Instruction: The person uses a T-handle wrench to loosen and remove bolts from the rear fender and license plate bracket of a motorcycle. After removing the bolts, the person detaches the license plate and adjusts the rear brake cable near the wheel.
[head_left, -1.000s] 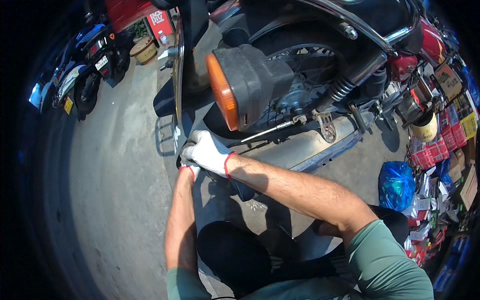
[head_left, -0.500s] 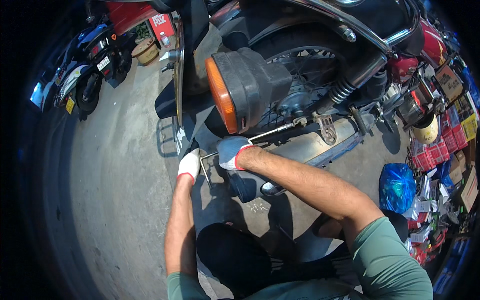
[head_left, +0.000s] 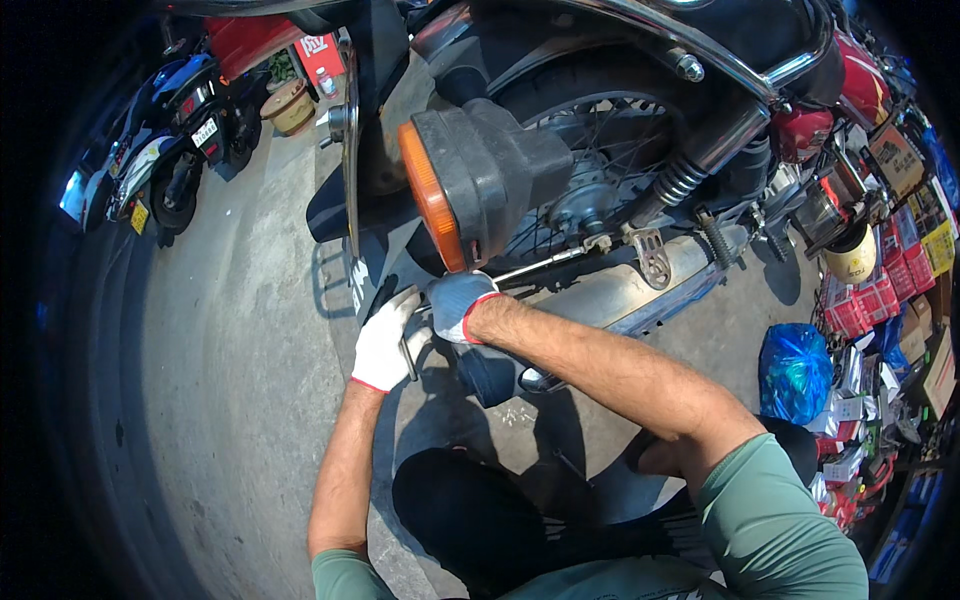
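Note:
My right hand [head_left: 461, 308], in a grey-and-white glove with a red cuff, is closed around the shaft of a long T-handle socket wrench [head_left: 540, 266]. The far end of that shaft meets the hardware by the rear axle [head_left: 597, 243] of a motorcycle. My left hand [head_left: 385, 345], in a white glove, has its fingers curled about the wrench's crossbar, one end of which sticks out below. Just above my hands hangs a black turn-signal housing with an orange lens [head_left: 430, 200]. The silver muffler [head_left: 610, 300] runs beneath the shaft.
The spoked rear wheel [head_left: 625, 125] stands beyond the wrench. At the right are a blue plastic bag [head_left: 794, 372] and stacked red boxes [head_left: 865, 305]. Parked scooters [head_left: 175, 180] and a plant pot [head_left: 289, 107] are at the far left, on concrete floor [head_left: 230, 380].
My left hand has turned and shifted slightly right, its fingers now over the crossbar. The right hand keeps its hold on the shaft, moved slightly left.

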